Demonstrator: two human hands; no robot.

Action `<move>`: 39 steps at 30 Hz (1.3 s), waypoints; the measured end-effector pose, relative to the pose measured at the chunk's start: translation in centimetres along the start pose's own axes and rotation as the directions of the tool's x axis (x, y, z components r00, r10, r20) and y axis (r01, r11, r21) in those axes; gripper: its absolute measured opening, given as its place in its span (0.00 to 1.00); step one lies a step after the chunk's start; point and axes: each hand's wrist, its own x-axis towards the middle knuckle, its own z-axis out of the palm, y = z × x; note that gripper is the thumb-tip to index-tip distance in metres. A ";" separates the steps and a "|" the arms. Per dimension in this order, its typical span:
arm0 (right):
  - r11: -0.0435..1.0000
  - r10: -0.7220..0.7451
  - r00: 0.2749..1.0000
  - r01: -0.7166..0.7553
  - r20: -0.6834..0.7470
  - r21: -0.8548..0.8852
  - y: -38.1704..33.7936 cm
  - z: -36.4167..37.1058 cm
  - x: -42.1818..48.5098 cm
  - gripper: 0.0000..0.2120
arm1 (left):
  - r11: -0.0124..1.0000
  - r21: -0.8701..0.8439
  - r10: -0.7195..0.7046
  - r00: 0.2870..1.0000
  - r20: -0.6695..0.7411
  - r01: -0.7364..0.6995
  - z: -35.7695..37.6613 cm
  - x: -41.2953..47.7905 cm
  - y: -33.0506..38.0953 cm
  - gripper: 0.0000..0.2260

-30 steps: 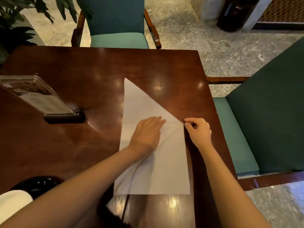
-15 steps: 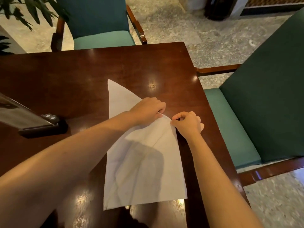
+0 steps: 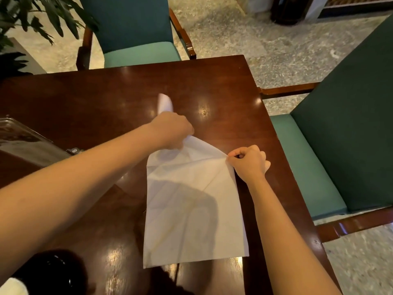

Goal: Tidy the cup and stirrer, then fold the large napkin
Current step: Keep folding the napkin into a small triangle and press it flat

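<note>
A large white napkin point(image 3: 191, 209) lies on the dark wooden table point(image 3: 106, 99). My left hand point(image 3: 172, 132) grips its far pointed part, which is lifted off the table, and the tip sticks up beyond my knuckles. My right hand point(image 3: 247, 162) pinches the napkin's right corner against the table near the right edge. The near half of the napkin lies flat. A dark round saucer point(image 3: 53, 271) with something white on it shows at the bottom left; I cannot make out a cup or stirrer.
A clear acrylic menu stand point(image 3: 25, 141) on a black base stands at the left. Green upholstered armchairs stand beyond the far edge point(image 3: 136, 30) and to the right point(image 3: 344, 133). Plant leaves point(image 3: 27, 18) hang over the far left corner.
My left hand went from pressing flat on the napkin to gripping its far point and lifting it up. My right hand closed on the right corner and holds it.
</note>
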 end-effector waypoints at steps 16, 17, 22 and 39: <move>0.998 0.004 0.999 -0.002 -0.035 0.062 0.1 0.2 -0.2 0.06 | 0.890 -0.374 -0.284 0.959 -0.001 0.263 8.4 -11.2 12.2 0.25; 0.998 0.002 0.999 0.001 -0.038 0.059 0.1 0.2 -0.3 0.06 | 0.878 -0.398 -0.285 0.959 0.010 0.265 8.4 -11.6 12.4 0.26; 0.998 -0.049 0.998 0.050 -0.043 0.026 0.4 0.3 -0.5 0.06 | 0.711 -0.670 -0.291 0.957 -0.001 0.215 9.2 -12.9 11.3 0.20; 0.985 -0.172 0.985 0.172 0.018 0.026 1.0 -0.7 -1.2 0.03 | 0.054 -0.945 -0.721 0.668 0.186 0.321 13.4 -6.9 3.3 0.10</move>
